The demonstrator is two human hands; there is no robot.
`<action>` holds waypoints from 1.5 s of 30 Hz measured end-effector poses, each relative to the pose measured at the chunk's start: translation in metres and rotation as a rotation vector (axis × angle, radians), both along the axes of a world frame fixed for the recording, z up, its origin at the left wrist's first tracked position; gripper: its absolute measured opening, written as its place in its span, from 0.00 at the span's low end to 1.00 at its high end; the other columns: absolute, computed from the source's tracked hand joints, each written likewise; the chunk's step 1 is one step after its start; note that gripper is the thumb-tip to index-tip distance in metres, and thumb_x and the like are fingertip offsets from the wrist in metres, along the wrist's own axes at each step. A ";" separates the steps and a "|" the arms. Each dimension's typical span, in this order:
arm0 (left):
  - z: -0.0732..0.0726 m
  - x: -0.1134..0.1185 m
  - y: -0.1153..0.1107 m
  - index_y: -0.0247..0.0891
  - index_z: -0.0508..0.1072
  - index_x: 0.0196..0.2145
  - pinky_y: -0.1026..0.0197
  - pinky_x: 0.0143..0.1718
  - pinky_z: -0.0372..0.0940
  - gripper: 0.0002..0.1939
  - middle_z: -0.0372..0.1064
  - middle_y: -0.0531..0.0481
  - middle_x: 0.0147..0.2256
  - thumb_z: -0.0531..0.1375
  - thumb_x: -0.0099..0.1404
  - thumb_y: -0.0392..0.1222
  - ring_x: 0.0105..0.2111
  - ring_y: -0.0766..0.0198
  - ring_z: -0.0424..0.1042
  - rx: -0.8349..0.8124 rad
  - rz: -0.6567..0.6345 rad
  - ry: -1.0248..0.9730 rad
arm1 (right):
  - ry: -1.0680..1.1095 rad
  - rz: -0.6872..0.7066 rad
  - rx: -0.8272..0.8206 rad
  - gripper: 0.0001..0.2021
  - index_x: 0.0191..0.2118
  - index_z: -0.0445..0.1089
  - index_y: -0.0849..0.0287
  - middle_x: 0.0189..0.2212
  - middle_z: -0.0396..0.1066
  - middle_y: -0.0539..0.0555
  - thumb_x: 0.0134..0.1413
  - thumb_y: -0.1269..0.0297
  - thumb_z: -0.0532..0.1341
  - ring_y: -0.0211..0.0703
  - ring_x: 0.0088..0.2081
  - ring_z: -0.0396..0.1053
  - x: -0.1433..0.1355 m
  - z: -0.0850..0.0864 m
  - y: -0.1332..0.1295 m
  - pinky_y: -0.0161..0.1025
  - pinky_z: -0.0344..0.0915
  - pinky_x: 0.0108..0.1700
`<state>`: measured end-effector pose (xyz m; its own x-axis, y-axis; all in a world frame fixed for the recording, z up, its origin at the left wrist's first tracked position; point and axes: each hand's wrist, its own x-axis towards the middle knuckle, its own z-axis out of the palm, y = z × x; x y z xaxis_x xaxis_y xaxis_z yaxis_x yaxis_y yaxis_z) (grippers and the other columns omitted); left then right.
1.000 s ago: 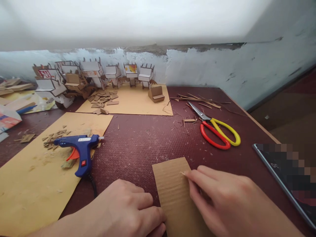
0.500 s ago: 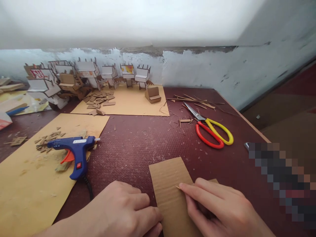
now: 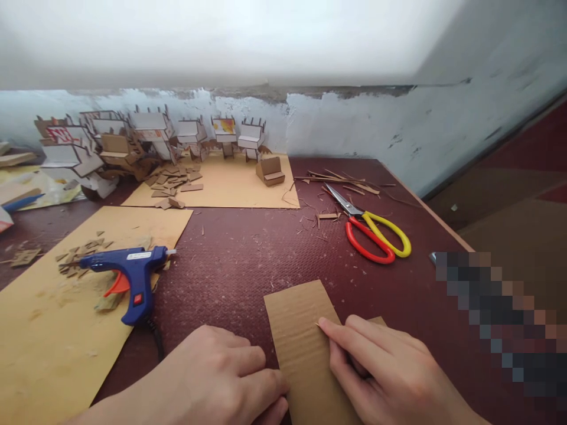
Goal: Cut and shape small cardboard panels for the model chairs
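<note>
A rectangular piece of brown cardboard (image 3: 297, 330) lies on the table in front of me. My left hand (image 3: 230, 375) has its fingers curled at the cardboard's left edge; the thumb side is partly hidden. Over the right side of the cardboard, my right hand (image 3: 381, 366) pinches a thin pointed stick (image 3: 317, 324). Only the stick's light tip shows, at the cardboard's surface; the rest is inside the fingers. Behind that hand a corner of another cardboard piece (image 3: 380, 321) peeks out.
A blue glue gun (image 3: 139, 274) lies on a yellow sheet (image 3: 48, 336) at left. Scissors (image 3: 376, 236) with red and yellow handles lie at right, near cardboard strips (image 3: 341, 180). Several small cardboard models (image 3: 251, 139) stand along the wall, with cut scraps (image 3: 175, 180) before them.
The right hand and the stick's tip have shifted slightly up along the cardboard. The whole view has moved a little, so things on the table sit slightly further left.
</note>
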<state>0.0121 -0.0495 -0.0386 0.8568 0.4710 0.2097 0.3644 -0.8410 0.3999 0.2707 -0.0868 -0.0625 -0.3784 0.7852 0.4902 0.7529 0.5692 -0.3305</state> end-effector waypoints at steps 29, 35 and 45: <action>0.001 0.002 0.001 0.41 0.78 0.36 0.60 0.24 0.61 0.16 0.72 0.58 0.25 0.52 0.78 0.39 0.22 0.67 0.72 0.008 0.013 -0.020 | 0.035 0.034 -0.025 0.11 0.42 0.77 0.59 0.26 0.72 0.48 0.67 0.75 0.57 0.38 0.25 0.69 0.000 0.001 0.003 0.38 0.62 0.30; 0.000 0.001 -0.001 0.41 0.77 0.36 0.60 0.24 0.61 0.15 0.72 0.57 0.25 0.53 0.77 0.39 0.22 0.67 0.71 -0.007 -0.004 -0.016 | 0.028 0.022 -0.016 0.11 0.42 0.77 0.59 0.25 0.72 0.47 0.66 0.76 0.57 0.38 0.25 0.69 -0.001 0.003 0.003 0.38 0.62 0.30; 0.000 0.002 0.002 0.41 0.77 0.35 0.60 0.24 0.60 0.14 0.72 0.56 0.25 0.54 0.76 0.38 0.22 0.66 0.71 -0.026 -0.009 0.017 | 0.027 0.015 -0.022 0.12 0.42 0.77 0.59 0.25 0.72 0.48 0.65 0.76 0.57 0.38 0.25 0.69 0.000 0.002 0.002 0.38 0.63 0.30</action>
